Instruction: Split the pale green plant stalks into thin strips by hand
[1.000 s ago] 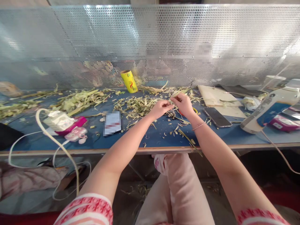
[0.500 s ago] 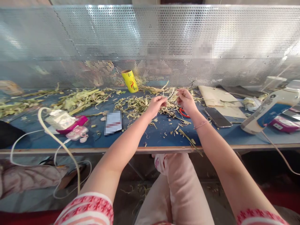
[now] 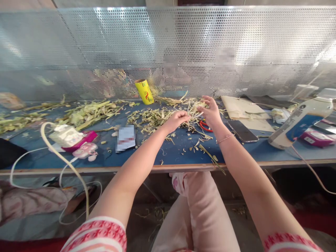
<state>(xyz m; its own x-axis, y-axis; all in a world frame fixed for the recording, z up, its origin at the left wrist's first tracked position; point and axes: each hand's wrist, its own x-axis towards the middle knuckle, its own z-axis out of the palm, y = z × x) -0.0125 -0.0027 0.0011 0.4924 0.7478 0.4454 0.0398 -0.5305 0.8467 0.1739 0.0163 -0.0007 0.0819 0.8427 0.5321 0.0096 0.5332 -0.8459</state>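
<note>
My left hand (image 3: 177,121) is closed in a pinch over the pile of dried plant scraps (image 3: 149,117). Between its fingertips is a thin pale strip (image 3: 195,115), which reaches across toward the other side. Close by, my right hand (image 3: 210,111) has its thumb and fingers spread apart near the strip's far end. Whether the strip touches that palm is hard to see. Beneath the right hand lies a red-handled tool (image 3: 204,126), partly hidden. Loose green and yellowish bits surround both hands.
A yellow cardboard tube (image 3: 144,91) leans by the perforated metal screen (image 3: 131,42). Left are a pixelated card (image 3: 126,138) and a charger with cables (image 3: 69,136). Right are a phone (image 3: 243,131), brown paper (image 3: 233,106) and a tilted bottle (image 3: 301,119). The table edge (image 3: 189,168) runs in front.
My right hand's fingers have opened from a pinch near the strip and moved slightly right. My left hand keeps its pinch, shifted only a little. The view has moved slightly.
</note>
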